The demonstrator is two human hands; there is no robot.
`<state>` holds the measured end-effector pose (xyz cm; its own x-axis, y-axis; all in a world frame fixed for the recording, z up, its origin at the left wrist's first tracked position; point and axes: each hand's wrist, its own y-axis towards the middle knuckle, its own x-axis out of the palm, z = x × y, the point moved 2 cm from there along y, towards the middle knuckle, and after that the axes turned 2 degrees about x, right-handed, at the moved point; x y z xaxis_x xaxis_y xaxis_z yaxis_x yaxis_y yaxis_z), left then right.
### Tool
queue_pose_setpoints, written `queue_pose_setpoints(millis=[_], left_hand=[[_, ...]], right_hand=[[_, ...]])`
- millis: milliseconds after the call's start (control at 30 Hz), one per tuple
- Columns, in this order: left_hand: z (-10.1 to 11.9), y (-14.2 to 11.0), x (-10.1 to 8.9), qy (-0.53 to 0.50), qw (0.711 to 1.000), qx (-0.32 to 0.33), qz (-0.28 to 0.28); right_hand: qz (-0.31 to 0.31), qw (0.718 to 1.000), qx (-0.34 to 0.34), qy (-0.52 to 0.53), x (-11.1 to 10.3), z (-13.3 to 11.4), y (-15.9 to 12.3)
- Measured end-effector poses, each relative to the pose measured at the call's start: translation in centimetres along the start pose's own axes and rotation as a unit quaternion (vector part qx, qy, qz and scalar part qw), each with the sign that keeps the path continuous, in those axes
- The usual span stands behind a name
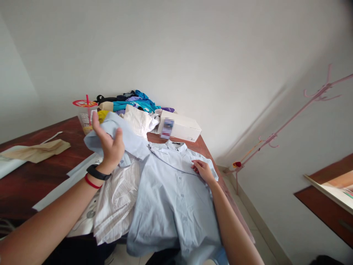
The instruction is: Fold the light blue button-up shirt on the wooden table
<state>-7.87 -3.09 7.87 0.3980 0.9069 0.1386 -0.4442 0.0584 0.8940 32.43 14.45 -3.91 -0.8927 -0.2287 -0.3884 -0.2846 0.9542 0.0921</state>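
Nearby, white box [180, 127], clothes pile [132, 101], cup [86, 117], behind blue shirt [171, 184].

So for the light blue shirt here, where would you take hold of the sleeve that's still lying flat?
Probably at the shoulder seam of the light blue shirt, where the right hand presses it, coming from the table's right edge. That sleeve hangs over this edge, so fingers could slip under the fold there. The left hand already grips the other sleeve, raised.

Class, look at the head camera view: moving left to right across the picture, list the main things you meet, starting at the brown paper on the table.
Brown paper → left hand holding up the shirt's sleeve → white box → right hand on the light blue shirt → pink coat stand.
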Motion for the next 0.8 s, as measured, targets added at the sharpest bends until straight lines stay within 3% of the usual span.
queue_pose_setpoints(millis=[33,100,133,200,267,333,567,700,800], left_hand=[[0.7,-0.6,0.4,-0.003,0.999,0.014,-0.05],[2.1,-2.3,1.3,-0.022,0.972,0.029,-0.231],[2.7,-3.5,1.7,-0.039,0.938,0.032,-0.343],[3.9,-5.9,2.2,-0.066,0.835,0.045,-0.545],[4.8,-7.8,2.2,-0.072,0.748,0.078,-0.655],[5.0,-8.9,2.1,-0.063,0.713,0.108,-0.69],[4.2,-9.2,2.3,-0.071,0.696,0.046,-0.713],[4.8,-8.7,2.6,-0.109,0.723,-0.017,-0.682],[5.1,-8.4,3.0,-0.162,0.75,-0.107,-0.633]], right_hand=[[0.0,1.0,-0.001,-0.001,0.0,-0.1,0.0],[-0.001,1.0,-0.004,-0.003,0.0,-0.2,-0.1],[-0.002,1.0,-0.005,-0.005,0.1,-0.2,-0.1],[0.001,1.0,-0.004,-0.007,0.1,-0.3,-0.1],[0.004,1.0,0.0,-0.006,0.1,-0.3,-0.2],[0.006,1.0,0.003,-0.004,0.1,-0.4,-0.2],[0.01,1.0,0.003,-0.005,0.1,-0.5,-0.3],[0.008,1.0,-0.002,-0.007,0.1,-0.2,-0.1],[0.007,1.0,-0.004,-0.007,0.1,-0.1,-0.1]])
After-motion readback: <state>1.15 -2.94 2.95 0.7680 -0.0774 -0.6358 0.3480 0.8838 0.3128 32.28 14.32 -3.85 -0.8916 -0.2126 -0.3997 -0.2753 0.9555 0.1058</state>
